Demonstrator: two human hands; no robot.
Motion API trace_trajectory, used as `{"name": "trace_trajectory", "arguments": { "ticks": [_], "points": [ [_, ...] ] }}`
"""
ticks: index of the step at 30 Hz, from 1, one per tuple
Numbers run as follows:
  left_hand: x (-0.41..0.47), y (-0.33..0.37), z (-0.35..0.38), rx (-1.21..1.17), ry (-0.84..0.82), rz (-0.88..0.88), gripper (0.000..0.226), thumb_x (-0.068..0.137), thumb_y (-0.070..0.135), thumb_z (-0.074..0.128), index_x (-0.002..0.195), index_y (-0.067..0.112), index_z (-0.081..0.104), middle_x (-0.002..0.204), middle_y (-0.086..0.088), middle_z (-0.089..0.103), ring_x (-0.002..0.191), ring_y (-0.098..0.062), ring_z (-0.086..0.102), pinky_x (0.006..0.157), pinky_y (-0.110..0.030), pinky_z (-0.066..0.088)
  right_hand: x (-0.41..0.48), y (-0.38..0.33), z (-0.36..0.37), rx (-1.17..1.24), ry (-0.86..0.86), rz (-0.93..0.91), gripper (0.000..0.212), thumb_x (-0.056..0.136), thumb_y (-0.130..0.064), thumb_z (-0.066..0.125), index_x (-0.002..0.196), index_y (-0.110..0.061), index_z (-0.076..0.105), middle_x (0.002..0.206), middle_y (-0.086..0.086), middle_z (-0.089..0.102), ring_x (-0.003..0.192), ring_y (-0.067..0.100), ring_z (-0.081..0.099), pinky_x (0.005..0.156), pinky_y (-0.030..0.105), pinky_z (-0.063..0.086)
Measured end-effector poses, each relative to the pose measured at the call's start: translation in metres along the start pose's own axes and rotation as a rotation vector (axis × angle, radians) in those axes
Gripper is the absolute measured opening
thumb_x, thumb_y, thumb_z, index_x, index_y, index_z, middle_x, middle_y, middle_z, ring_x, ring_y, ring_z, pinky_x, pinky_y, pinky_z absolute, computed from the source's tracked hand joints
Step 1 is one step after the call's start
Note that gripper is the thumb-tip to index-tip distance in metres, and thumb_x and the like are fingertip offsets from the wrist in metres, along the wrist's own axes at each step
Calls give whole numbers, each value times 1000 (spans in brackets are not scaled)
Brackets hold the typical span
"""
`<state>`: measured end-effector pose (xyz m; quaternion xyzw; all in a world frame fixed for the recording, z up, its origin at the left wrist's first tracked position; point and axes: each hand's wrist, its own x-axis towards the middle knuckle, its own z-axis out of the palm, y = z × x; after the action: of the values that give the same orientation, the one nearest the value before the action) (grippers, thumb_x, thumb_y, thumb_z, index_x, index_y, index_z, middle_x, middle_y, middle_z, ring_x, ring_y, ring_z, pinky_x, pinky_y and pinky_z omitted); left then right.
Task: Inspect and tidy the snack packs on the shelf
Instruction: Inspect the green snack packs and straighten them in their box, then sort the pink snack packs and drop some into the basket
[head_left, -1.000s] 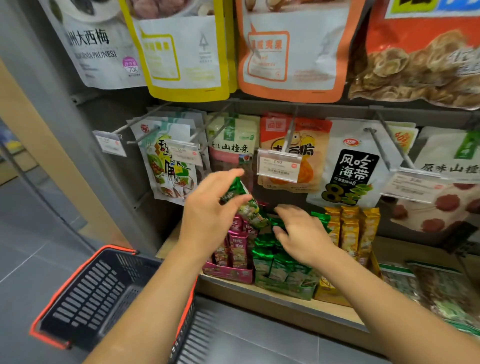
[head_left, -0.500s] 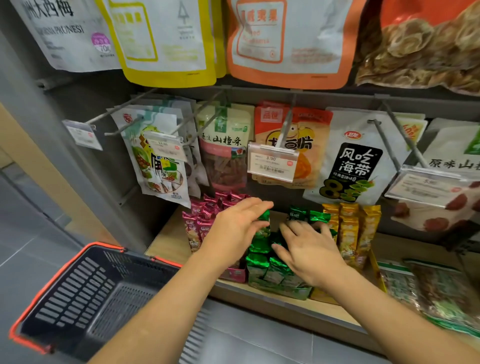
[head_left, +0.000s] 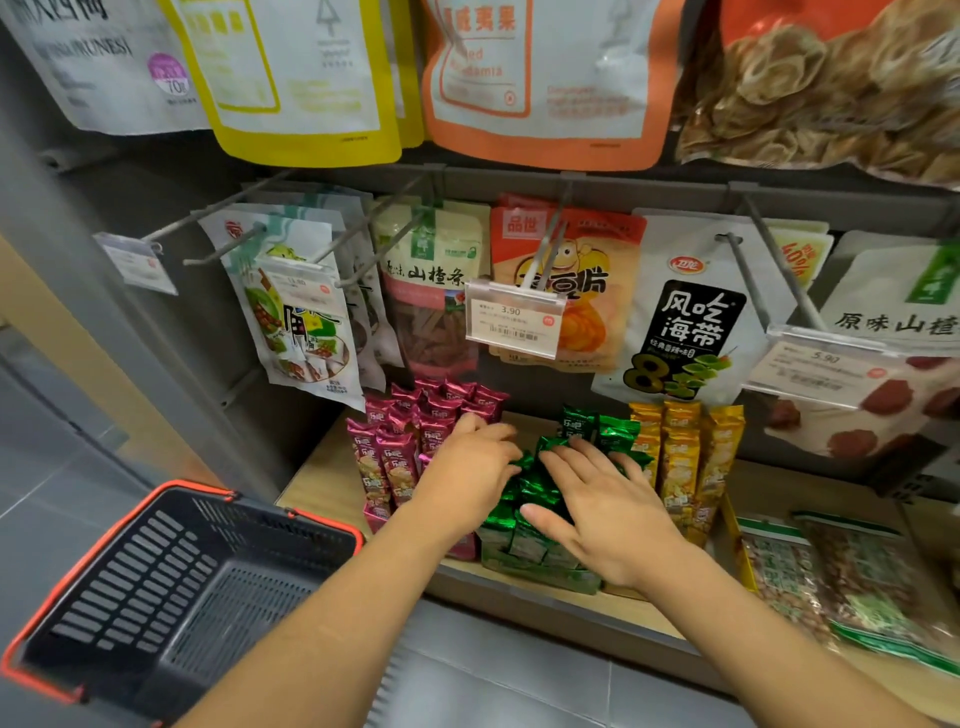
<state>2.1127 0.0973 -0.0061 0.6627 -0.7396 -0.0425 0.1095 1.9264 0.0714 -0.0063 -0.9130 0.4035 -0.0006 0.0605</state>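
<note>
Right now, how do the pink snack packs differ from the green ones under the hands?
The pink snack packs stand upright in tidy rows, mostly uncovered; the green snack packs look jumbled and tilted. The left hand straddles both groups, while the right hand lies flat on the green ones only. Pink sits left, green beside the yellow snack packs. Both share the same small foil-stick shape and shelf.

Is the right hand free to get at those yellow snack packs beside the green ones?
Probably yes. The right hand lies flat on the green packs, and the yellow packs stand upright just beside it with nothing between.
</note>
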Motion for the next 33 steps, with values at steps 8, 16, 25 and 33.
{"name": "trace_trajectory", "arguments": {
  "ticks": [8,16,25,33],
  "points": [
    [1,4,-12,89,-228,-43,47,98,20,39,144,19,41,141,-6,50,129,-26,43,108,-43,29,-2,-13,15,-48,31,-15,75,91,-62,-2,155,-26,9,162,3,18,150,22,8,119,45,11],
    [-15,-31,-57,-92,-94,-274,60,75,3,54,130,27,61,131,-4,61,125,-22,51,104,-32,43,-3,-22,9,-19,213,27,55,100,-49,25,142,-21,46,148,4,46,140,24,38,114,46,30],
    [-23,-33,-33,137,-173,-259,32,91,17,60,122,22,67,121,-8,66,115,-28,58,97,-41,48,-1,-52,28,-126,455,-366,33,82,-25,70,114,-16,71,118,2,69,110,22,66,93,37,53],
    [-39,-28,-84,136,138,-174,28,95,24,56,120,29,68,119,2,64,110,-25,55,92,-37,47,3,-54,20,-72,376,-224,44,56,-14,90,99,-14,77,104,1,74,101,23,70,86,38,56]
  ]
}}
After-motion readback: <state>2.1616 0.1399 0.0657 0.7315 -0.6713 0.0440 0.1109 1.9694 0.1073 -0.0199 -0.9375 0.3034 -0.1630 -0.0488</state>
